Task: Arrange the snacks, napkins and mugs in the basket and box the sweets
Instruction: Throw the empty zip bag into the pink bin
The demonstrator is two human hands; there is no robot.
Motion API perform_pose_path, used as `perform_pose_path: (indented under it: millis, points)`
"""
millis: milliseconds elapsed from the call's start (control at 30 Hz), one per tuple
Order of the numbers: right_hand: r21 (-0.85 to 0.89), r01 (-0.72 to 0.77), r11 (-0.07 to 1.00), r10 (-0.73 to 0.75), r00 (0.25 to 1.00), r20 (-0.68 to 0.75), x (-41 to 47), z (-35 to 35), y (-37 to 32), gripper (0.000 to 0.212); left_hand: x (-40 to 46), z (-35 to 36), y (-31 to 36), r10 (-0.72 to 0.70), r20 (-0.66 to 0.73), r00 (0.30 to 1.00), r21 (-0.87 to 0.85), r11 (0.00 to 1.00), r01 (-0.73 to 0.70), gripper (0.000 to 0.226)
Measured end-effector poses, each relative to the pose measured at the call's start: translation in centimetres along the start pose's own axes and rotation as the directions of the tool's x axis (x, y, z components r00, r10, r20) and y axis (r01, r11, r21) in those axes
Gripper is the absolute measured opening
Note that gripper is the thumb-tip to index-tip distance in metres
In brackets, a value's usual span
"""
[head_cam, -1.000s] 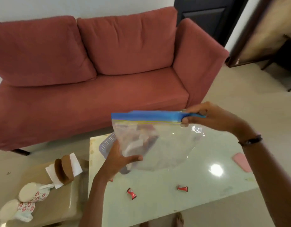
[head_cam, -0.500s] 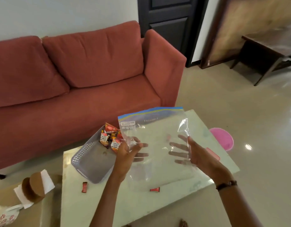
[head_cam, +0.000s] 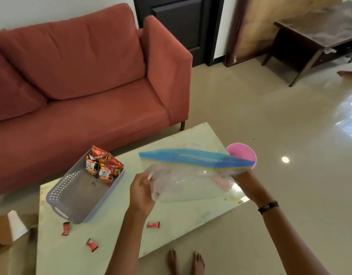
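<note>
A clear zip bag [head_cam: 188, 181] with a blue seal strip hangs tilted over the pale table [head_cam: 115, 231]. My left hand [head_cam: 141, 192] grips its left side and my right hand [head_cam: 245, 181] grips its right end under the strip. A grey perforated basket [head_cam: 78, 197] lies on the table to the left, with several red snack packets [head_cam: 103, 166] in its far end. Three red wrapped sweets [head_cam: 153, 224] lie loose on the table near its front edge. A pink round container [head_cam: 243, 154] shows behind the bag's right end.
A red sofa [head_cam: 78, 80] runs behind the table. At the far left edge, white napkins [head_cam: 16, 225] and a brown round thing [head_cam: 1, 229] sit on a low surface. A dark wooden table [head_cam: 314, 34] stands at the back right. My bare feet [head_cam: 185, 261] are below the table.
The bag has gone from upright and facing me to tilted flat, seal strip on top. Both hands moved to its ends. The view has swung right, and a third sweet shows.
</note>
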State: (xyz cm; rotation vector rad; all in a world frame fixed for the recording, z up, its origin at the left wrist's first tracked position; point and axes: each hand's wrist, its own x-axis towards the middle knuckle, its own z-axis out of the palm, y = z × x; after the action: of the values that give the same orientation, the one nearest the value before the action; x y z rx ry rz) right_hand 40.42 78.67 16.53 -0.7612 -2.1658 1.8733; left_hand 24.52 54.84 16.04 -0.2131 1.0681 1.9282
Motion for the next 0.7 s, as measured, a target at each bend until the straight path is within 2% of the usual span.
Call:
perform_pose_path:
  millis: [67,133,167,200,267,300,333,400,467,533,567,633,700]
  points:
    - [-0.304,0.221,0.927,-0.203,0.975,0.089,2.0,-0.6,0.6,0.026,0.5,0.2,-1.1,-0.112,0.02,0.994,-0.006,0.994,0.112,0.056]
    - [-0.536,0.406,0.74,-0.3,0.913,0.278,3.8,-0.4,0.5,0.035,1.0,1.1,-1.8,-0.243,0.086,0.966,0.08,0.968,0.236,0.072]
    - [-0.616,0.461,0.639,-0.307,0.887,0.346,4.5,-0.3,0.5,0.032,1.2,1.9,-1.9,-0.3,0.098,0.949,0.112,0.951,0.289,0.066]
    - [-0.686,0.475,0.551,-0.305,0.88,0.364,4.8,-0.1,0.6,0.027,1.7,2.5,-2.1,-0.331,0.06,0.942,0.146,0.936,0.319,0.051]
    - [-0.791,0.411,0.453,-0.308,0.905,0.294,5.1,0.8,1.2,0.023,3.3,3.1,-2.9,-0.3,-0.025,0.953,0.302,0.907,0.294,0.024]
    - [-0.811,0.378,0.446,-0.333,0.911,0.242,5.3,1.4,1.7,0.024,4.2,3.2,-3.4,-0.286,-0.023,0.958,0.403,0.874,0.271,0.037]
    - [-0.815,0.36,0.454,-0.348,0.914,0.21,5.6,2.2,2.3,0.025,5.2,3.1,-4.2,-0.296,0.001,0.955,0.495,0.83,0.257,0.055]
    - [-0.781,0.355,0.514,-0.374,0.912,0.169,6.2,4.0,3.6,0.025,6.8,3.4,-6.0,-0.283,0.084,0.955,0.55,0.813,0.193,0.077]
    - [-0.646,0.234,0.726,-0.293,0.956,0.018,6.3,5.1,4.5,0.028,8.1,3.6,-7.5,-0.227,0.066,0.972,0.542,0.826,0.157,0.077]
    - [-0.36,0.055,0.931,-0.116,0.982,-0.151,5.9,4.8,5.0,0.03,9.6,3.5,-8.8,-0.127,-0.043,0.991,0.526,0.841,0.131,0.062]
    - [-0.237,0.012,0.971,-0.051,0.985,-0.163,5.4,4.5,5.3,0.027,10.2,3.7,-9.5,-0.09,-0.082,0.993,0.499,0.858,0.119,0.054]
    - [-0.157,-0.019,0.987,0.008,0.998,-0.067,4.7,3.5,6.1,0.027,11.4,4.6,-10.7,-0.058,-0.122,0.991,0.411,0.906,0.103,0.04]
    - [-0.173,-0.027,0.984,0.044,0.995,0.092,4.1,2.5,7.3,0.05,12.5,6.1,-12.3,-0.113,-0.158,0.981,0.304,0.94,0.157,0.024]
